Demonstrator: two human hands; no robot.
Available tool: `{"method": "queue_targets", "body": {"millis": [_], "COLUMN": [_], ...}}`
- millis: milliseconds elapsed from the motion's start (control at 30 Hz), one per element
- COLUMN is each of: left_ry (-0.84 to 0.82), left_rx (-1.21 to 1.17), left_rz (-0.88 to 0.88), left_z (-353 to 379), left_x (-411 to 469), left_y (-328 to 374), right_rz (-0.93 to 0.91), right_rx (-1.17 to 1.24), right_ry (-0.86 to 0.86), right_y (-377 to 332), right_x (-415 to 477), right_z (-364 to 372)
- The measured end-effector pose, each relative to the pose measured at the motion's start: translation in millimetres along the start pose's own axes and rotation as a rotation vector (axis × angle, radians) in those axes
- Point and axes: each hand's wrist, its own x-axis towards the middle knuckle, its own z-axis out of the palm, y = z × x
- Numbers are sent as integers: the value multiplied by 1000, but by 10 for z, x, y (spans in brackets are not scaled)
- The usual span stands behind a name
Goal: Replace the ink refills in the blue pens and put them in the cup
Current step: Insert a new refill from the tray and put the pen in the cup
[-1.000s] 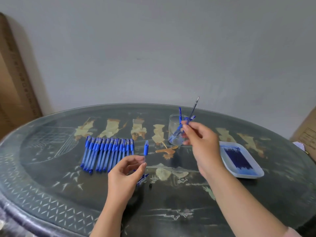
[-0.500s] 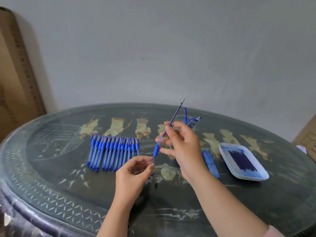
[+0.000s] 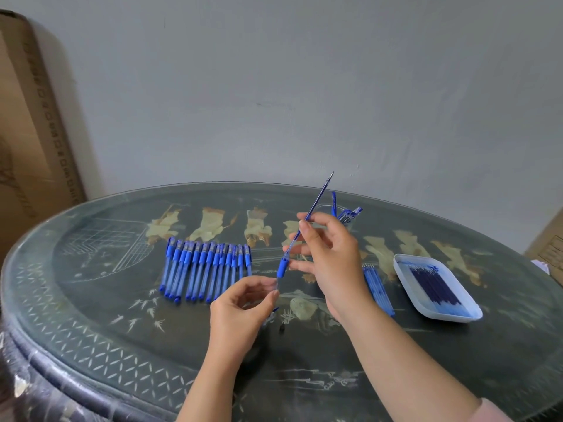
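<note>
Grey plaster wall rises behind a dark oval table [image 3: 91,300] with a glass top and pale inlaid figures, and cardboard [image 3: 30,132] leans at the far left. A person reaches both bare forearms over the table, with a pink sleeve [image 3: 495,411] showing at the right wrist's far end. Their right hand [image 3: 332,257] holds a refill [image 3: 316,205] slanted upward, metal tip highest, with a blue grip [image 3: 281,267] on its lower end. The forefinger clamps the shaft, the thumb is hidden, and the other fingers [image 3: 294,248] spread loosely leftward. Just below the grip, the left hand [image 3: 240,312] curls thumb and fingers toward each other. It seems to pinch a clear barrel [image 3: 269,286], though the barrel is faint and hard to make out. Left of those fingers, a row of pens [image 3: 207,269] lies side by side on the table. Beyond the right fingers stands a clear cup [image 3: 349,223], mostly hidden by the hand, with finished pens [image 3: 350,214] poking out. Right of the right wrist lies a bunch of pale blue sticks [image 3: 377,287]; I cannot tell whether they are pens or refills. Farther right is a white tray [image 3: 447,316] of dark spare refills [image 3: 432,284]. A small dark piece [image 3: 282,328] lies below the left fingertips.
</note>
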Motion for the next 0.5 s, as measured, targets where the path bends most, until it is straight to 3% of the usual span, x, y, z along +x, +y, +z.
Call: {"method": "queue_targets", "body": {"millis": [267,500], "left_ry": [13,42], "left_rx": [8,4], "left_rz": [10,9], "left_z": [0,-10], "left_x": [-5,-22], "left_y": [-7,12], "right_rz": [-71,-24], "right_rx": [-167,-268], "right_ry": [-55,-119], "right_y": [61,193], "right_x": [39,-7], "right_z": [-2,24]}}
